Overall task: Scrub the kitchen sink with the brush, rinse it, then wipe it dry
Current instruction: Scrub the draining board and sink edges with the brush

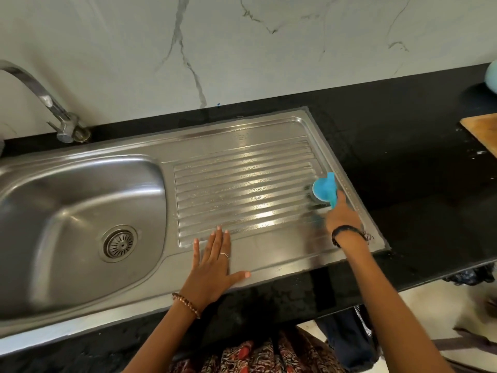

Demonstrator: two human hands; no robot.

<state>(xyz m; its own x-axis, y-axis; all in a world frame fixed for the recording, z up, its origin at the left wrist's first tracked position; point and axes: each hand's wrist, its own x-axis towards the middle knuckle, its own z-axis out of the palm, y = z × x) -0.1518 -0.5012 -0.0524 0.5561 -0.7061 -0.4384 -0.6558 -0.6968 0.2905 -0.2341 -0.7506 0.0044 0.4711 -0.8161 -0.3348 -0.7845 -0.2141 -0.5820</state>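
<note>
A stainless steel sink point(80, 168) has its bowl on the left, with a round drain point(120, 243), and a ribbed draining board point(242, 184) on the right, dotted with water drops. My right hand point(341, 214) grips the handle of a blue brush point(324, 189) whose head is down on the board's right end. My left hand point(212, 261) lies flat, fingers spread, on the board's front edge.
A chrome tap point(53, 109) stands at the back left against a marble wall. Black countertop point(403, 135) surrounds the sink. A wooden board point(482, 131) and a pale blue object point(492, 76) sit at the far right. Dark cloth point(349, 337) hangs below the counter edge.
</note>
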